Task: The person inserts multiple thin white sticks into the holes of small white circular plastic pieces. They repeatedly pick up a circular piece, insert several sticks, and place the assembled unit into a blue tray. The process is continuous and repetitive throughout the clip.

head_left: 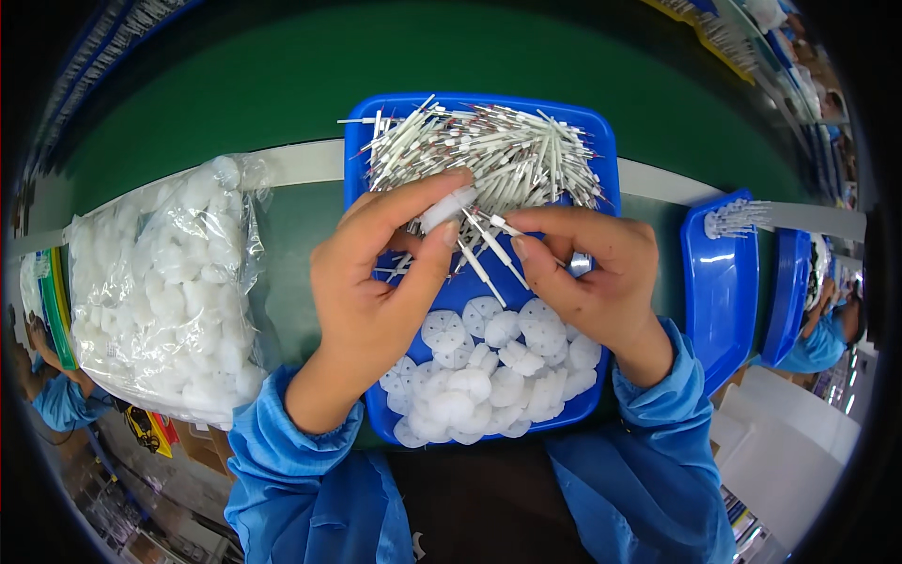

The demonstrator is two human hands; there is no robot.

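Head view, looking straight down, shows both hands at work over a blue tray on a green bench. At the tray's far end lies a thick heap of thin white rods with dark and reddish tips, tangled every way; at its near end sits a smaller pile of round white discs, some with ribbed faces. The left hand pinches one small white cylindrical piece between thumb and forefinger, fingers pressed together on it, just above the middle of the tray. The right hand is closed about a few loose rods that fan out toward the left hand — thumb and forefinger grip one of them, its end almost touching the white piece. To the left, beside the tray, a clear bag bulges with more white pieces, apparently barely drawn on. Judging by the lie of things, the work seems well short of done: the rod heap is large, the bag is full, and the discs cover only the near part of the tray. Whether those discs are finished pieces or stock cannot be told. Another blue tray stands to the right, holding a few rods at its far end.
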